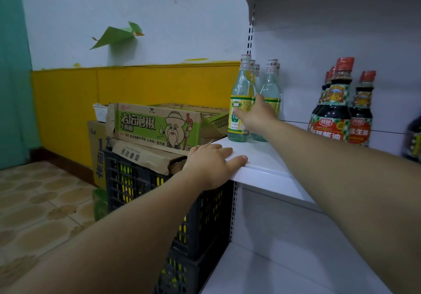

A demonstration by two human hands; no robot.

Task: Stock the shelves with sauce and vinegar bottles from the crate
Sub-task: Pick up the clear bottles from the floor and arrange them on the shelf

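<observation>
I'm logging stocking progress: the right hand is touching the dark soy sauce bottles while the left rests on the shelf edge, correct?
Not quite. The head view shows the right hand on the clear vinegar bottles at the left end of the shelf; the dark soy sauce bottles stand untouched further right. The left hand does rest on the shelf edge.

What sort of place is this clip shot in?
Probably a small grocery shop: white slotted shelf holding rows of vinegar bottles and soy sauce bottles, with a black crate and noodle cartons stacked beside it.
</observation>
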